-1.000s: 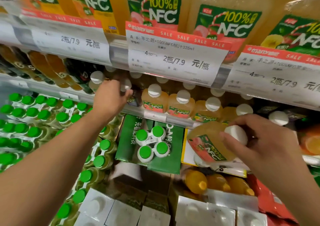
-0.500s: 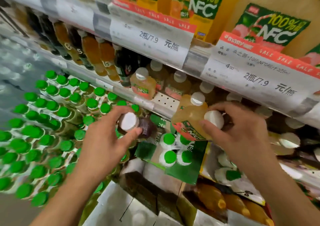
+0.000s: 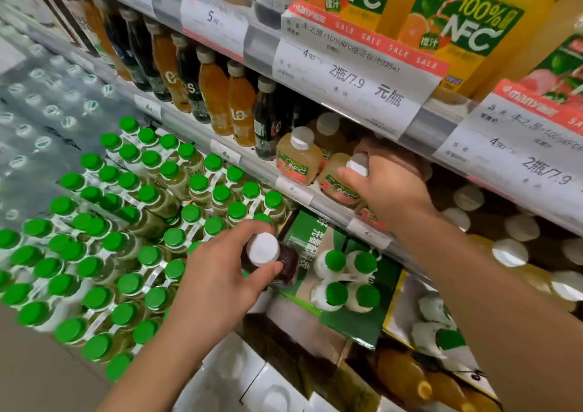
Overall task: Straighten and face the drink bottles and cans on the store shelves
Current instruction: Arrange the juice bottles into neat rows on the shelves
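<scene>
We see the left hand (image 3: 217, 280) curled round the white cap of a dark juice bottle (image 3: 284, 261), held in front of the green-capped bottles (image 3: 126, 222). The right hand (image 3: 386, 190) pinches the cap of a pale peach NFC bottle (image 3: 336, 179), tilted at the middle shelf edge (image 3: 296, 190) beside an upright twin bottle (image 3: 298, 159).

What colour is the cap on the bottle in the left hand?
White, on a dark purple-brown bottle gripped by the left hand; seen in the head view.
</scene>
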`<act>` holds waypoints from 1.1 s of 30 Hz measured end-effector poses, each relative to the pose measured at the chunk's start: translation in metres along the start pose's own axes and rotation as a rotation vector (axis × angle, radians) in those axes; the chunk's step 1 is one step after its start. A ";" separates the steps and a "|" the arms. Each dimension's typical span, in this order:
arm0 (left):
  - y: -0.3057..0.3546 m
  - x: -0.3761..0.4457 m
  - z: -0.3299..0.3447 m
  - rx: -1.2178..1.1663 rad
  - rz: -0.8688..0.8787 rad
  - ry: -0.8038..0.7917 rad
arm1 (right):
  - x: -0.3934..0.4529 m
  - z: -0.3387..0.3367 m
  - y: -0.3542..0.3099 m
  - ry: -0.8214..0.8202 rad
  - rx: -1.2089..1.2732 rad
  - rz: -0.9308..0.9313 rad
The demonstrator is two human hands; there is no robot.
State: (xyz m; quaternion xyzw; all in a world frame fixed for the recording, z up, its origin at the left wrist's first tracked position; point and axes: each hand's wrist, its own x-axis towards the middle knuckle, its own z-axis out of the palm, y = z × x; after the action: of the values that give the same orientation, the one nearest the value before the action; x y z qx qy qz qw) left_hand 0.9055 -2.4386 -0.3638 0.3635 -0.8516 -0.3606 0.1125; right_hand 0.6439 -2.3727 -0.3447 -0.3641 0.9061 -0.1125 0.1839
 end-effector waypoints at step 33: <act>0.077 0.049 0.048 -0.219 0.091 -0.222 | -0.111 0.035 0.046 -0.029 0.291 -0.053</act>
State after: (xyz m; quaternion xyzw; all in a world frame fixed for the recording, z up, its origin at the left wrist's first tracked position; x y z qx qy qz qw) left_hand 0.8074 -2.4109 -0.3475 0.2679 -0.8300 -0.4838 0.0727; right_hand 0.7034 -2.2646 -0.3639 -0.3591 0.8675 -0.2421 0.2445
